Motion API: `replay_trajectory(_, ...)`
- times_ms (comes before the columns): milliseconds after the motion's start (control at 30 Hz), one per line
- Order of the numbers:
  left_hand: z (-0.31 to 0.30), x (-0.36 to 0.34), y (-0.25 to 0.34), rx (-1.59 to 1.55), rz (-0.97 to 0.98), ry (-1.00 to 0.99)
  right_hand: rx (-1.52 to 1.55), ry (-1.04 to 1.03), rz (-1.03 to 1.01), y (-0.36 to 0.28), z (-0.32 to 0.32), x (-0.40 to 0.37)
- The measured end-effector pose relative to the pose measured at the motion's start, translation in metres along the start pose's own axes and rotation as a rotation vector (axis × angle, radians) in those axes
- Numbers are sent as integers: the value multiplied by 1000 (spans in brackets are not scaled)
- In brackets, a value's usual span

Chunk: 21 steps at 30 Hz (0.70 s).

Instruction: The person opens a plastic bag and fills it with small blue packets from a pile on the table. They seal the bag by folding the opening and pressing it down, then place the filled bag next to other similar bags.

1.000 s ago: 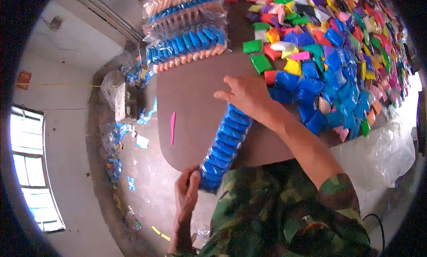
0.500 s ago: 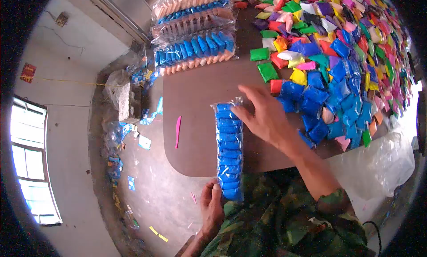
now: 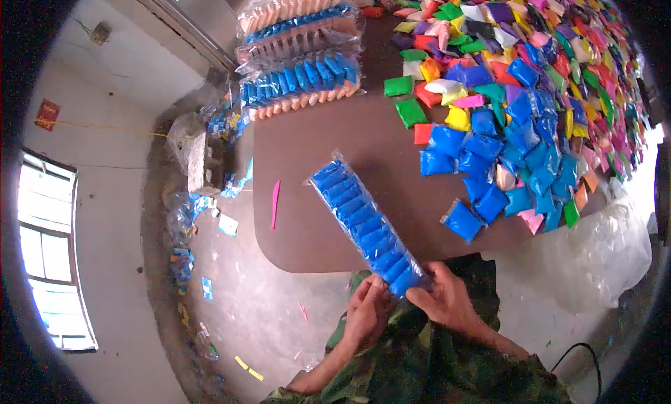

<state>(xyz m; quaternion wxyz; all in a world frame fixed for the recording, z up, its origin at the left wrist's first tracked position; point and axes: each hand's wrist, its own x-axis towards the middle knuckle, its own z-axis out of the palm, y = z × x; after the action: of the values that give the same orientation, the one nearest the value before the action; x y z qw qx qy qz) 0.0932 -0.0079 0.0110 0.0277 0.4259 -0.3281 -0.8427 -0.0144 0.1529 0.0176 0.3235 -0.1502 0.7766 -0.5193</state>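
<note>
A long clear plastic bag (image 3: 365, 226) filled with a row of blue packets slants across the table's front edge, its near end over my lap. At that near end my left hand (image 3: 370, 307) pinches the left corner, fingers closed. My right hand (image 3: 444, 296) grips the right corner, thumb on top of the plastic and fingers curled behind. The far end of the bag rests on the brown table (image 3: 307, 243). Left of it lies a thin pink plastic stick (image 3: 275, 205), apart from both hands.
A large heap of small colourful packets (image 3: 503, 75) covers the table's right side, with blue packets (image 3: 463, 219) nearest me. Filled bags of blue and peach packets (image 3: 300, 79) lie in rows at the back left. A clear plastic sheet (image 3: 594, 257) hangs at the right.
My right hand has come down from the bag's far end to its near end. The bag has tilted, its top swinging left. My left hand has moved right and up.
</note>
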Motion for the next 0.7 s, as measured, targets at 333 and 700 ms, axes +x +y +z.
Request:
replay_trajectory(333,4,18,-11,139,-152,-230,525,303,172,5,2,1)
replay_trajectory(700,-2,-4,52,818,75,-252,340,361,166,7,3,3)
